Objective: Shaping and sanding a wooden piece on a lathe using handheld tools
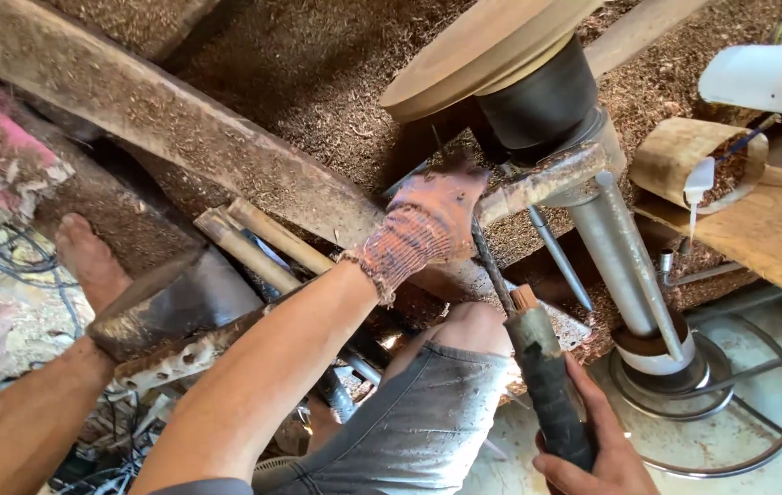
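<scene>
knit cloth glove (423, 225) | smooth wooden disc (473, 50) | matt metal post (616, 252)

One head-worn camera looks steeply down and forward from close range. The gloved left hand (423, 220) sits at frame centre, the bare right hand (593, 440) at the lower right edge (only one view, so nothing overlaps), the sawdust-covered floor (318, 73) fills the top.

Left hand (428, 220), in a knit glove: fingertips hidden behind the rusty tool rest (538, 179), grip can't be made out. Right hand (593, 449) cut off by the bottom edge, wrist out of view. Chisel (538, 367): tip lost behind the glove. Wooden disc (473, 46) above the left hand clipped by the top edge. White bottle (767, 78), far right, partly out of frame.
</scene>
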